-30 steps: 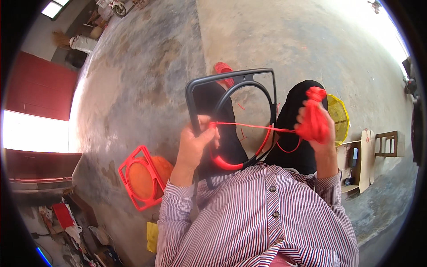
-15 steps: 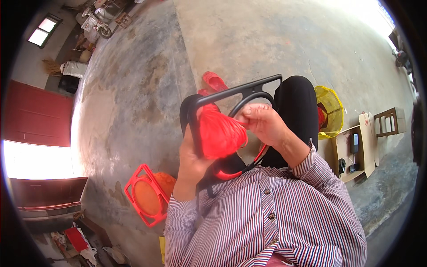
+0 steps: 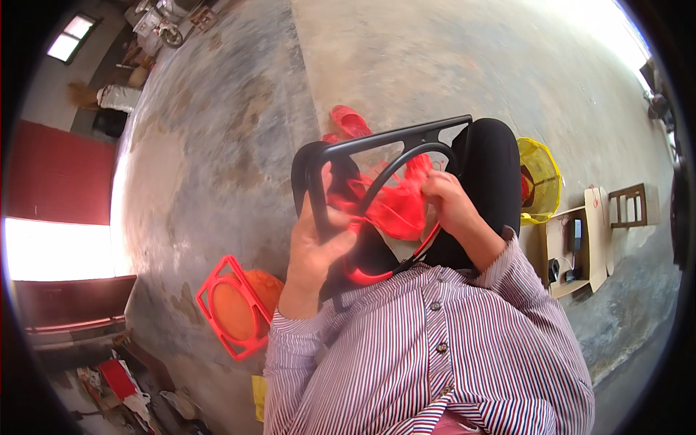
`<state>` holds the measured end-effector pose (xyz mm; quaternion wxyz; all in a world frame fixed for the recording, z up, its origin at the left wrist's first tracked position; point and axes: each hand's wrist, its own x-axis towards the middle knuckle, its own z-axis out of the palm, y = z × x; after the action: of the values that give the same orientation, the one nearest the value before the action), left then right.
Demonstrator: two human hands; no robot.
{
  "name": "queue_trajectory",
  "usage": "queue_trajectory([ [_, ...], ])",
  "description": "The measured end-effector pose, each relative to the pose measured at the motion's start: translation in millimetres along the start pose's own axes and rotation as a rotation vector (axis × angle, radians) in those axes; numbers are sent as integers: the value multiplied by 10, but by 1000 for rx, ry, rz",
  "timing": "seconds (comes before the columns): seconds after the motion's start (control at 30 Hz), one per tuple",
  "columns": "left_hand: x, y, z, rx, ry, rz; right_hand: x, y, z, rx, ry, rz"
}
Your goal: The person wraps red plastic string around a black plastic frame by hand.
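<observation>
A black plastic frame (image 3: 344, 149) with a round ring in its middle sits tilted over my lap. Wrapped around its left side is my left hand (image 3: 310, 243), the thumb lying across the bar. My right hand (image 3: 451, 199) pinches a bundle of thin, soft red netting (image 3: 397, 212) at its right end. The netting hangs loose through the ring, its left part reaching towards my left hand and smeared by motion. Along the near side of the ring shows a red curved section (image 3: 366, 278).
A red frame (image 3: 254, 341) with an orange, rounded thing (image 3: 235, 312) behind it stands on the floor at my left. To my right are a yellow mesh basket (image 3: 554, 174) with red material inside, an open cardboard box (image 3: 597, 239) holding small dark devices, and a wooden stool (image 3: 629, 206).
The red bundle, earlier bunched beside my left hand, has shifted right and spread out. My right hand has moved right and slightly down with it. My left hand stays on the frame.
</observation>
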<state>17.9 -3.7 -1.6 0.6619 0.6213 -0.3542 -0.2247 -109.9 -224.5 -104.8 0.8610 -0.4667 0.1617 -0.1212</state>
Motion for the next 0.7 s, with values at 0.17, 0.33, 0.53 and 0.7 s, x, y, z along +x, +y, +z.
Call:
queue_trajectory([
  [0.17,-51,53,-100,-156,18,-344,-480,-609,267,370,-210,-205],
  [0.33,-53,-49,-188,-225,78,-266,-820,-1026,283,522,-422,-175],
  [0.53,-70,-119,-190,-296,104,-363,-558,-674,-208,535,-92,-149],
  [0.7,-45,-88,-154,23,27,-286,-387,-673,397,254,41,2],
])
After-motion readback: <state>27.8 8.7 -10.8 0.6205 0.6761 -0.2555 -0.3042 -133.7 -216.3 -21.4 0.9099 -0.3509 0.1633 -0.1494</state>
